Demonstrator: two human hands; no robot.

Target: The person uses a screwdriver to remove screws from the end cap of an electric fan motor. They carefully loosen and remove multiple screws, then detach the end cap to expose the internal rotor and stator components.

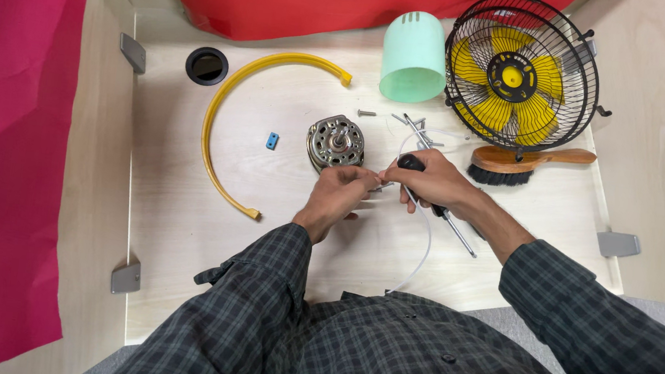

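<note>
Working at: pale wooden tabletop (193, 221), both hands meeting near the middle, just below the motor.
Left hand (337, 196): fingers curled together, tips pinched on something small at the point where the two hands meet; too small to tell what it is.
Right hand (433, 182): fingers wrapped tight around the black handle of a screwdriver (439, 213), metal shaft sticking out below the hand toward the person's right.
Motor (335, 142): round silver fan motor, lying on the table just above the left hand, shaft facing up, close to the fingertips but contact unclear.
White cable (425, 249): thin, loops from near the motor, passes under the right hand and runs down toward the person.
Loose hardware (417, 127): screws and long bolts scattered just above the right hand.
Yellow ring piece (226, 123): curved half hoop, left of the motor, apart from it.
Blue clip (272, 141): small, between the yellow ring piece and the motor.
Green cover (413, 57): mint plastic cylinder lying on its side, next to the fan.
Fan (522, 73): black wire cage with yellow blades, tilted at the far right corner.
Brush (521, 164): wooden handle, black bristles, just below the fan.
Table hole (207, 66): round black grommet at far left.
Sleeves: dark checked shirt on both arms.
</note>
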